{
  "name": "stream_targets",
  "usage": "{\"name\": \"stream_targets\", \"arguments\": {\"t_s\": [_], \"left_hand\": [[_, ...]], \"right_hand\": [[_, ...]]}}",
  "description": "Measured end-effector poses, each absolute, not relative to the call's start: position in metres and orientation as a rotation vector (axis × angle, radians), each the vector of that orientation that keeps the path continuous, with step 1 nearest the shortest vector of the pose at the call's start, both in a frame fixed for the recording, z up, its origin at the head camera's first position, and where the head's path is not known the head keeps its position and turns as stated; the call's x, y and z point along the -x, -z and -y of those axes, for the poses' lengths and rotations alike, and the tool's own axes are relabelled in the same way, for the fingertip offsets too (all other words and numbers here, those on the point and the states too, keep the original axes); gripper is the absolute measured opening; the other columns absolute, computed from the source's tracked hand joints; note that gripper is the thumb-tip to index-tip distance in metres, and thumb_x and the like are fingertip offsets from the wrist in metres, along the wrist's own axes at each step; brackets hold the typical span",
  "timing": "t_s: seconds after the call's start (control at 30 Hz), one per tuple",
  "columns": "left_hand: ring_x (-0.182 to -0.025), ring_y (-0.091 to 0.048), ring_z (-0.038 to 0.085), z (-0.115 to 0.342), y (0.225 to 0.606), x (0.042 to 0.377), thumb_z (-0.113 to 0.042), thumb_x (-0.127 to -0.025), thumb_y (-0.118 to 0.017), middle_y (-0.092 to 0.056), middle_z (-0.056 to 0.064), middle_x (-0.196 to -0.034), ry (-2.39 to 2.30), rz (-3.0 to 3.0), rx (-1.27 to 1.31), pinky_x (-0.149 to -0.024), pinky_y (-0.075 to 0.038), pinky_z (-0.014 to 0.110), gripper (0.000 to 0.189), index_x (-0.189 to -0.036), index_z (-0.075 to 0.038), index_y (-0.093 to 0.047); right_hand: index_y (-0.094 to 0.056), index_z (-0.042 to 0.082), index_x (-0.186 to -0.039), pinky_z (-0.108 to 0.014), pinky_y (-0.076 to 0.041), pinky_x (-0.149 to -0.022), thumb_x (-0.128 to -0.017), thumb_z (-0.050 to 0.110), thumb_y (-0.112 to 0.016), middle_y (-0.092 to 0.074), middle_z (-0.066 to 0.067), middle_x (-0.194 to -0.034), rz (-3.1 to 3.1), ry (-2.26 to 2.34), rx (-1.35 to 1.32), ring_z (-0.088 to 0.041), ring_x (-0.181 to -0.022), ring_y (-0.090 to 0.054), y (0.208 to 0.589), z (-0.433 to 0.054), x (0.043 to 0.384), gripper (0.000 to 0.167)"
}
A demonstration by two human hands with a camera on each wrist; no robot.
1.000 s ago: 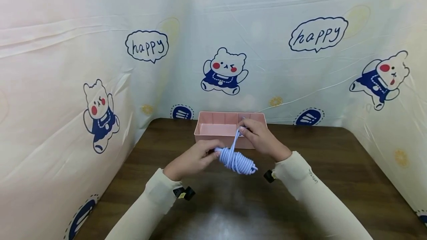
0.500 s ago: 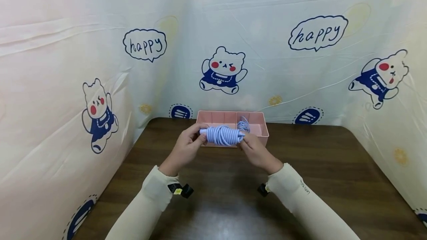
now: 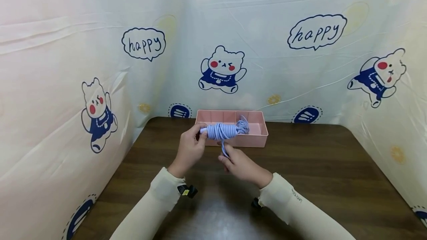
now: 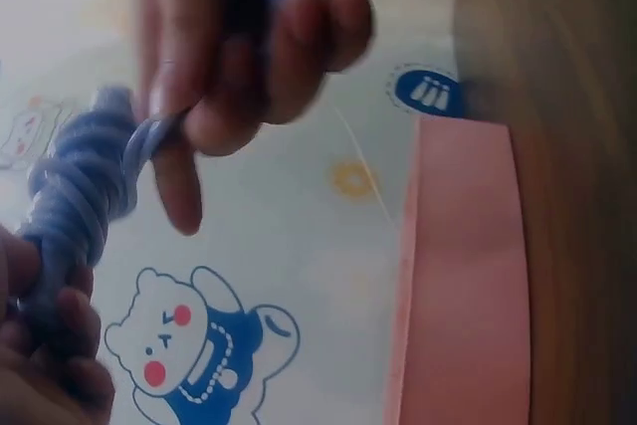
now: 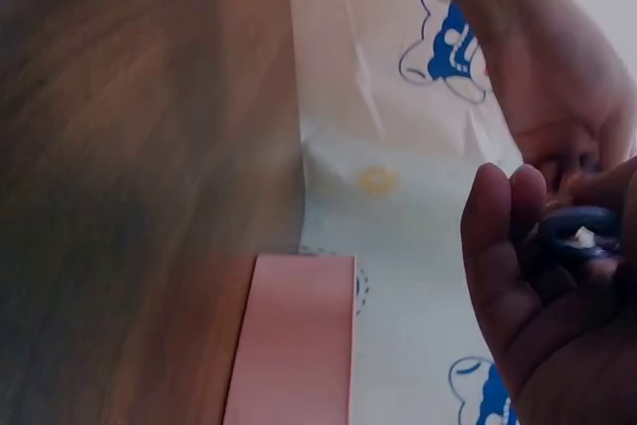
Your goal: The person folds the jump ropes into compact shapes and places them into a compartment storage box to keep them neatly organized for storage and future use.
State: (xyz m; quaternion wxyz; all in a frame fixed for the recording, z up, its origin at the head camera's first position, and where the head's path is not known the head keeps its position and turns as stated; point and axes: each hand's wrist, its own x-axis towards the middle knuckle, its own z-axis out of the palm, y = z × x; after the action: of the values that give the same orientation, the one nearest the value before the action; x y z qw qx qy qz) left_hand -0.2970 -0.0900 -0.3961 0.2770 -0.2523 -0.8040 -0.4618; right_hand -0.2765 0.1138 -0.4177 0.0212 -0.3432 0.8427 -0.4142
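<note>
A bundle of light blue cord [image 3: 221,131], wound in many tight turns, is held up in front of the pink box. My left hand [image 3: 191,147] grips its left end, where a pale stub shows between thumb and fingers. Below the bundle, my right hand [image 3: 242,164] pinches a strand of the cord that comes down from the middle of the turns. In the left wrist view the strand runs from the wound cord [image 4: 85,181] into the right hand's fingers [image 4: 174,77]. A dark-looking loop of cord [image 5: 582,231] crosses the right palm in the right wrist view.
The pink box [image 3: 248,142] stands at the back of the brown wooden table [image 3: 300,166], split by a divider. Its right part holds a loose coil of blue cord [image 3: 242,124]. Behind hangs a patterned curtain [image 3: 260,47].
The right hand has swung from above the bundle, past its right end, to below it, taking the strand along. The left hand has raised the bundle from its tilt to level.
</note>
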Motion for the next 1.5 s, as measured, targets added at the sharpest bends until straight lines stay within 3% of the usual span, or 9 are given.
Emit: {"name": "stream_targets", "arguments": {"t_s": [0.17,0.37,0.53,0.7,0.83,1.07,1.27,1.5], "left_hand": [[-0.066,-0.054,0.015,0.086,0.401,0.301,-0.002,-0.093,-0.062,-0.063,0.008,-0.089,0.956,2.181,0.671,-0.059,-0.054,0.028,0.014,-0.107,-0.003,-0.063],[-0.075,-0.061,0.016,0.086,0.406,0.303,-0.004,-0.090,-0.067,-0.067,0.008,-0.096,0.771,2.283,0.642,-0.071,-0.056,0.034,0.014,-0.103,-0.003,-0.065],[-0.075,-0.061,0.015,0.087,0.405,0.301,-0.007,-0.090,-0.069,-0.067,0.007,-0.096,0.716,2.357,0.695,-0.073,-0.056,0.034,0.015,-0.104,-0.005,-0.065],[-0.072,-0.056,0.012,0.090,0.398,0.297,-0.009,-0.092,-0.067,-0.066,0.003,-0.093,0.758,2.424,0.740,-0.069,-0.055,0.028,0.013,-0.105,-0.008,-0.065],[-0.069,-0.054,0.011,0.091,0.393,0.293,-0.011,-0.093,-0.065,-0.064,-0.001,-0.089,0.788,2.479,0.797,-0.064,-0.051,0.025,0.012,-0.105,-0.011,-0.065],[-0.076,-0.054,0.008,0.094,0.391,0.285,-0.014,-0.097,-0.061,-0.060,-0.008,-0.092,0.891,2.533,0.958,-0.069,-0.051,0.022,0.013,-0.110,-0.015,-0.062],[-0.083,-0.056,0.009,0.099,0.388,0.284,-0.014,-0.100,-0.056,-0.059,-0.010,-0.096,1.117,2.501,1.083,-0.074,-0.052,0.025,0.013,-0.111,-0.018,-0.061],[-0.085,-0.056,0.014,0.105,0.388,0.290,-0.012,-0.101,-0.054,-0.058,-0.006,-0.094,1.318,2.493,1.191,-0.073,-0.051,0.031,0.013,-0.111,-0.016,-0.061]], "right_hand": [[-0.047,0.005,-0.112,-0.028,-0.046,-0.057,-0.101,0.011,-0.053,-0.050,0.004,-0.073,-2.893,0.942,1.104,-0.010,-0.062,-0.052,0.414,-0.110,0.270,0.014],[-0.059,0.001,-0.103,-0.031,-0.049,-0.056,-0.093,0.006,-0.065,-0.055,0.000,-0.076,-3.251,0.532,1.389,-0.013,-0.065,-0.054,0.400,-0.111,0.264,0.012],[-0.069,0.010,-0.093,-0.025,-0.049,-0.056,-0.092,0.013,-0.068,-0.061,0.006,-0.073,-3.065,0.790,1.444,-0.007,-0.061,-0.053,0.379,-0.118,0.264,0.004],[-0.071,0.017,-0.092,-0.024,-0.052,-0.060,-0.084,0.026,-0.079,-0.066,0.009,-0.078,-2.700,1.183,1.237,-0.004,-0.065,-0.061,0.370,-0.130,0.271,0.014],[-0.070,0.014,-0.094,-0.028,-0.055,-0.063,-0.089,0.027,-0.072,-0.068,0.006,-0.079,-2.597,1.318,1.191,-0.011,-0.066,-0.066,0.370,-0.135,0.275,0.014],[-0.070,0.018,-0.083,-0.028,-0.046,-0.049,-0.097,0.031,-0.062,-0.056,0.006,-0.064,-2.761,1.441,1.144,-0.012,-0.058,-0.052,0.372,-0.140,0.286,0.021],[-0.067,0.016,-0.080,-0.031,-0.046,-0.052,-0.098,0.030,-0.060,-0.056,0.000,-0.068,-2.648,1.609,1.051,-0.019,-0.063,-0.053,0.377,-0.140,0.294,0.023],[-0.065,0.009,-0.089,-0.031,-0.049,-0.059,-0.099,0.020,-0.058,-0.058,-0.008,-0.081,-2.396,1.708,0.991,-0.024,-0.074,-0.055,0.380,-0.137,0.298,0.017]]}}
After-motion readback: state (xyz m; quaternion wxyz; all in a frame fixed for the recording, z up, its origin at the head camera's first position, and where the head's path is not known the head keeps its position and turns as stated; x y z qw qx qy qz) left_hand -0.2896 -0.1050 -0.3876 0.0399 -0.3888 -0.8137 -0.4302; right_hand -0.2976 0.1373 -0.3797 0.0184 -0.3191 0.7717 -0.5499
